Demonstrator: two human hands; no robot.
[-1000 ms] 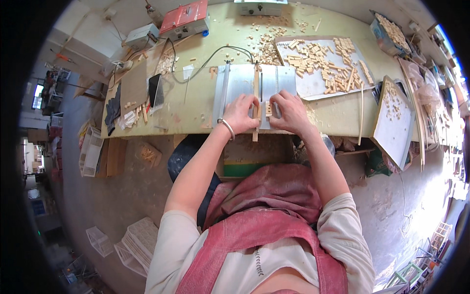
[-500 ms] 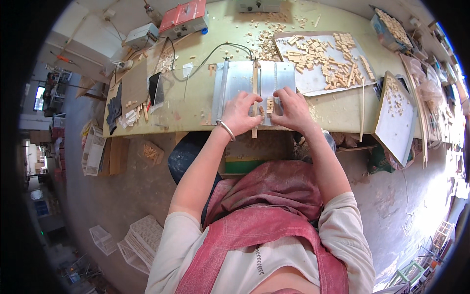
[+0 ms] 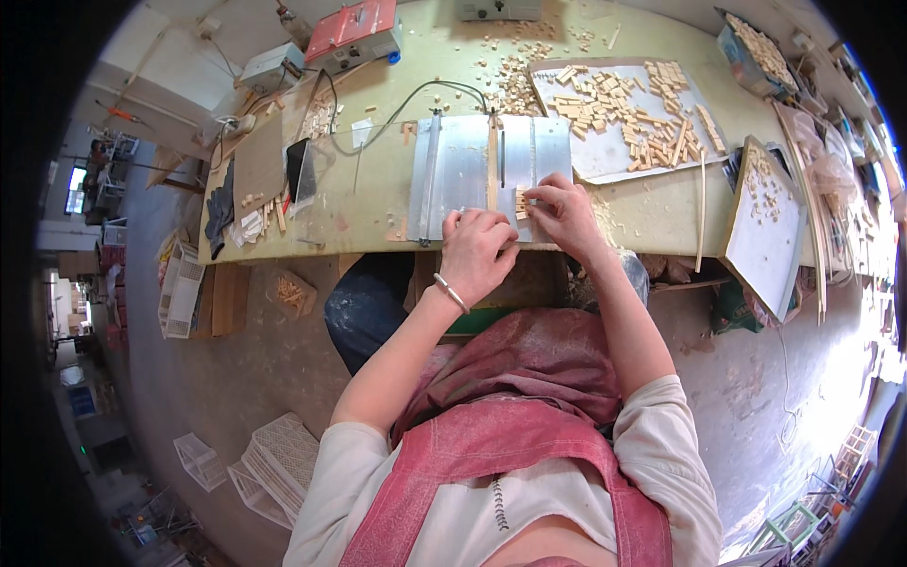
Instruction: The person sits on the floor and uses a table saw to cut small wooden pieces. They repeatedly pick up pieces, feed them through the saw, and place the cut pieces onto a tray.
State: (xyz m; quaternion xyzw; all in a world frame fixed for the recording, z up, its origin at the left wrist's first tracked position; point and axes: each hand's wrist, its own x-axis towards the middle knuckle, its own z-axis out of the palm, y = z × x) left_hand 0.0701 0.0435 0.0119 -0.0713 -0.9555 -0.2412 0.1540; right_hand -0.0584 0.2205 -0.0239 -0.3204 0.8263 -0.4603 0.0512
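A silver slotted metal plate (image 3: 458, 170) lies at the front edge of the bench, with a narrow wooden strip (image 3: 492, 156) along its middle beside the dark slot. My right hand (image 3: 567, 217) is closed, its thumb and fingertips pinching at a short row of small wooden blocks (image 3: 521, 200) right of the strip. Over the plate's front edge, my left hand (image 3: 475, 255) has its fingers curled together and covers the strip's near end. What lies in those left fingers, if anything, is hidden.
A white board (image 3: 605, 170) with many loose wooden pieces lies at the back right. Offcuts (image 3: 515, 85) scatter behind the plate, where a black cable (image 3: 378, 137) curves. A tilted tray (image 3: 765, 236) with small bits stands right. A red box (image 3: 354, 38) sits back left.
My left hand has drawn back toward me, from beside the strip to the plate's front edge, and its fingers have curled in. My right fingers have closed in at the small blocks.
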